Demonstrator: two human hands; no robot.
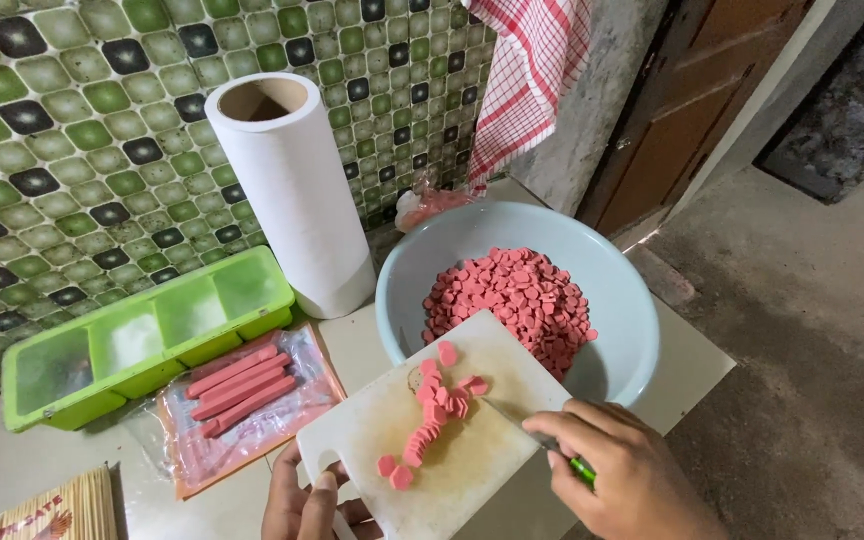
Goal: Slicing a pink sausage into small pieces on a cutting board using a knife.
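Head view: pale counter (372, 345), green-tiled wall (82, 150)

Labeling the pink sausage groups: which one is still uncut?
The whole pink sticks in the open plastic packet beside the green container. Those on the cutting board and in the blue bowl are sliced.

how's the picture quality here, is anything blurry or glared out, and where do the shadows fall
Head view: soft, even light; the sausage pieces on the cutting board are sharp. Mild sheen on the plastic packet, nothing washed out. A faint shadow lies inside the blue bowl beneath the board. The right hand looks slightly soft; the left hand is cropped by the frame's bottom edge.
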